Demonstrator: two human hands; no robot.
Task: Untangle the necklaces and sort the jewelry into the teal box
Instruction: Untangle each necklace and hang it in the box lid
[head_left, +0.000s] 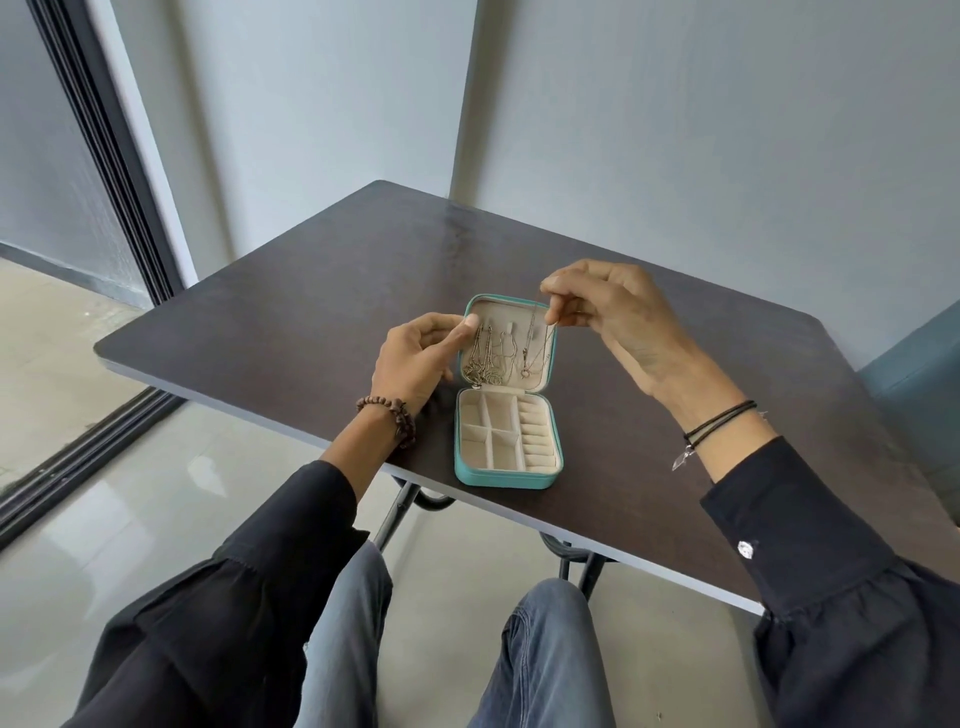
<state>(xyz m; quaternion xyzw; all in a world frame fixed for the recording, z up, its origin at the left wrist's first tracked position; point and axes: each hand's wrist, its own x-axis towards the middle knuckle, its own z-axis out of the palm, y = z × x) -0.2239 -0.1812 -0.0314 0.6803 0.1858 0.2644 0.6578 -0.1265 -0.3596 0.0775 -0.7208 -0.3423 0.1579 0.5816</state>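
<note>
Knees (545, 649) in jeans sit closest, two of them, under the near edge of the table (311, 312). On that edge stands the one teal box (506, 480), open, its lid (493, 301) raised upright towards the far side.

My left hand (415, 358) grips the lid's left edge, with the thumb on the front and the fingers behind. I judge this is to keep the lid from tipping while the other hand works. My right hand (618, 317) pinches one fine chain (535, 332) between thumb and fingertips at the lid's top right corner. The chain hangs straight down the lining, apart from the rest, so it looks as if it is being hung by itself.

Further left inside the lid, the other chains (485, 358) hang bunched and crossed. There are at least two, but the strands are too thin to count exactly. One small pendant dangles at the lid's lower edge.

The tray (493, 447) below holds no jewelry that I can see. It has open cells on the left and one ribbed ring strip on the right. The necklaces appear partly sorted.
</note>
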